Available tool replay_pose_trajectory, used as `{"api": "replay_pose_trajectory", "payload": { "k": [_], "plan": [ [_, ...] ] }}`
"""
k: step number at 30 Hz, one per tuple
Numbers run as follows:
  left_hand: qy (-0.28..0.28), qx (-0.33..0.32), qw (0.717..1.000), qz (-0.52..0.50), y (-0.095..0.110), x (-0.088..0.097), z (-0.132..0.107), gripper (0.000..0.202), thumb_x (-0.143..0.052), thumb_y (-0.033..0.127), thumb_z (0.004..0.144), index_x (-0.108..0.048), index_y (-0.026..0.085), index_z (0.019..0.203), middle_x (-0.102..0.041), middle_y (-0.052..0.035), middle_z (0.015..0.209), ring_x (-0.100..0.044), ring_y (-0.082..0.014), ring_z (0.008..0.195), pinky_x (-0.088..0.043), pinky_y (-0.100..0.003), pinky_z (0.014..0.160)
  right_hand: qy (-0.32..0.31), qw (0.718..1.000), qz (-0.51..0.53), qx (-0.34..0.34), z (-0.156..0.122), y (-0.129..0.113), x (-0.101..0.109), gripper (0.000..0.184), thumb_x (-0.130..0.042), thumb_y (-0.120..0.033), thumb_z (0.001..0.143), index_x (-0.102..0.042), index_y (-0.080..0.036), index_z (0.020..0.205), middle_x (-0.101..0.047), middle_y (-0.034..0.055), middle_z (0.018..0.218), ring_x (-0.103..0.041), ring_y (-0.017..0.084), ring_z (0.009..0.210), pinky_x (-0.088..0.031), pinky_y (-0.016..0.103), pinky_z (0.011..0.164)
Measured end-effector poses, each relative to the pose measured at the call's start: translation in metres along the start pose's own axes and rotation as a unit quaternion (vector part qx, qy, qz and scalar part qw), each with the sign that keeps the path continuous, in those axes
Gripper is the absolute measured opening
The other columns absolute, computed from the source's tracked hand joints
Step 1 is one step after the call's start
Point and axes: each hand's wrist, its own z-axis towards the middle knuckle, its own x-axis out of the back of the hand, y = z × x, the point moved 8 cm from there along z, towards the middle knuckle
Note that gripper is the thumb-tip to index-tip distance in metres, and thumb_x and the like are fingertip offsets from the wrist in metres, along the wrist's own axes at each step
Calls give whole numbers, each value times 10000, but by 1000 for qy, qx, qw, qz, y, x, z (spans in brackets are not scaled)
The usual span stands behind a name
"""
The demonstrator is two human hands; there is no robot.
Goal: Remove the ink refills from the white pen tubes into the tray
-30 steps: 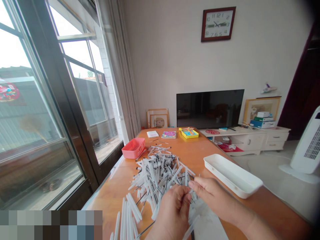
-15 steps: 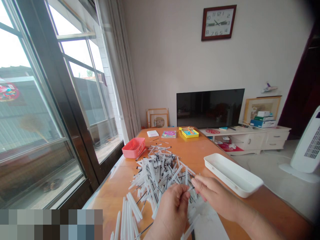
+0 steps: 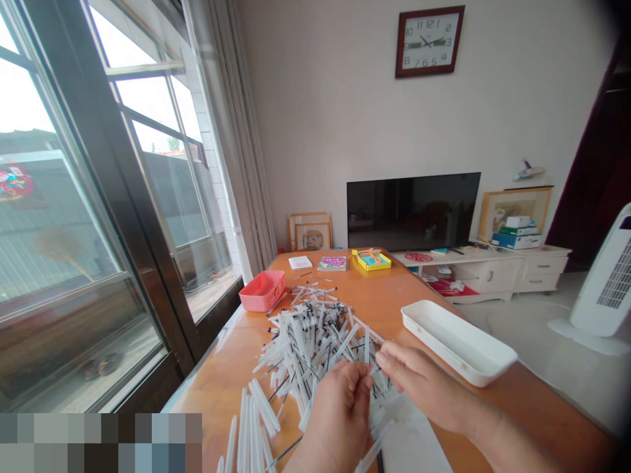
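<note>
Fingers (image 3: 363, 389) of the left hand (image 3: 332, 414) pinch together, apparently on a slim pale piece (image 3: 373, 371), wrist low and knuckles up, while the right hand (image 3: 409, 368) hovers just beside them, forearm angled in from the lower right and fingertips bent — whether they grip anything is hidden. A few translucent tubes (image 3: 251, 427) lie roughly aligned on the near bench (image 3: 374, 289), but the large, tangled heap (image 3: 308, 338) beyond suggests much handling remains. Farther out sit a white tray (image 3: 458, 339) and pink basket (image 3: 261, 302).
</note>
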Motion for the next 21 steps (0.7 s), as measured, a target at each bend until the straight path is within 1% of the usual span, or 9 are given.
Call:
{"api": "replay_pose_trajectory", "payload": {
  "k": [3, 5, 8, 11, 14, 18, 21],
  "plan": [
    [-11, -10, 1000, 15, 1, -2, -1, 247, -447, 276, 1003, -692, 248, 1006, -648, -46, 912, -587, -193, 875, -404, -288, 781, -12, 1000, -1, 28, -1, -5, -3, 374, -333, -475, 1037, -414, -223, 773, -485, -48, 713, -446, 134, 690, -336, 257, 631],
    [-10, -15, 999, 31, 3, -1, -1, 237, -448, 273, 1002, -682, 234, 993, -646, -54, 909, -585, -196, 870, -404, -289, 770, 9, 999, -19, 35, 1, -2, -5, 372, -334, -463, 1037, -385, -226, 755, -475, -51, 691, -426, 132, 667, -328, 259, 622],
    [4, -27, 998, 61, 6, 3, -1, 217, -462, 257, 992, -675, 224, 971, -639, -59, 884, -578, -203, 867, -403, -290, 755, 36, 999, -31, 26, 5, 5, -10, 392, -330, -470, 1035, -377, -224, 734, -468, -50, 667, -410, 130, 642, -321, 263, 612],
    [12, -31, 996, 78, 8, 6, 1, 206, -478, 238, 980, -682, 230, 1007, -640, -60, 881, -577, -210, 872, -405, -295, 755, 43, 999, -22, 6, 8, 11, -12, 430, -318, -505, 1031, -377, -222, 713, -434, -51, 640, -393, 127, 619, -313, 262, 593],
    [8, -24, 998, 65, 6, 6, 2, 203, -471, 235, 986, -673, 231, 977, -641, -55, 894, -581, -201, 868, -410, -294, 757, 45, 999, -24, 3, 6, 9, -10, 442, -321, -528, 1026, -388, -222, 715, -437, -52, 635, -395, 126, 616, -313, 260, 592],
    [-8, -29, 998, 59, 6, 4, 1, 237, -445, 244, 1003, -649, 223, 885, -640, -49, 884, -579, -184, 841, -411, -288, 747, 46, 998, -33, 28, 5, 4, -10, 399, -343, -487, 1029, -401, -223, 735, -482, -50, 656, -415, 127, 628, -317, 255, 599],
    [-12, -42, 995, 85, 6, 5, 0, 224, -454, 236, 999, -671, 231, 941, -642, -49, 874, -579, -189, 841, -415, -290, 740, 63, 997, -26, 22, 6, 6, -11, 416, -351, -495, 1022, -371, -221, 710, -436, -55, 636, -384, 121, 617, -306, 250, 582]
  ]
}}
